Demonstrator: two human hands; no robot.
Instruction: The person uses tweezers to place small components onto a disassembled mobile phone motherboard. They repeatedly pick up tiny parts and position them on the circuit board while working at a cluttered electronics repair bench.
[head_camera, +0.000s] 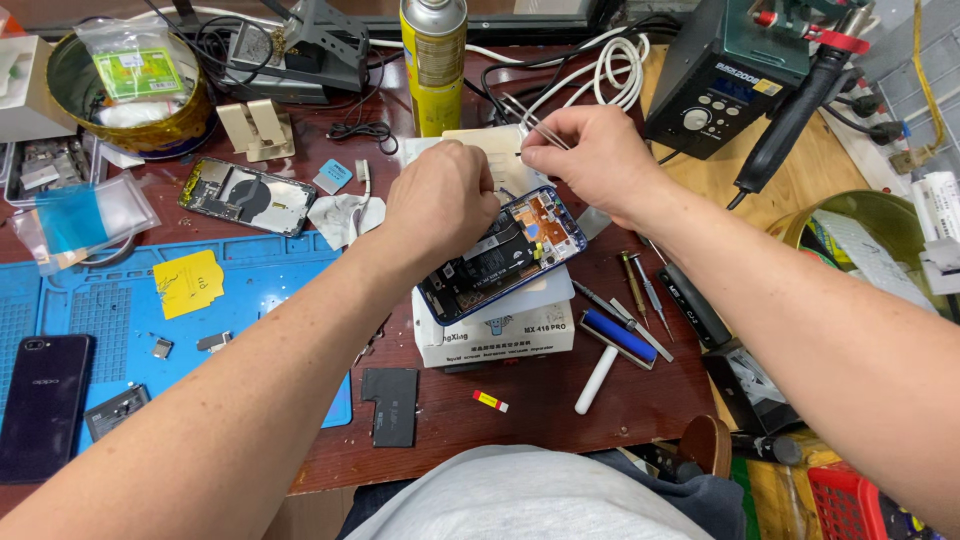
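I work inside the opened phone (503, 252): my left hand (440, 205) presses it closed-fisted, my right hand (580, 155) pinches tweezers (530, 125); next needs a fine, steady lowering.

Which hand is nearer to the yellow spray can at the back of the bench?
Left. The left hand sits just below the yellow spray can, over the opened phone. The right hand, pinching tweezers, is off to the can's right.
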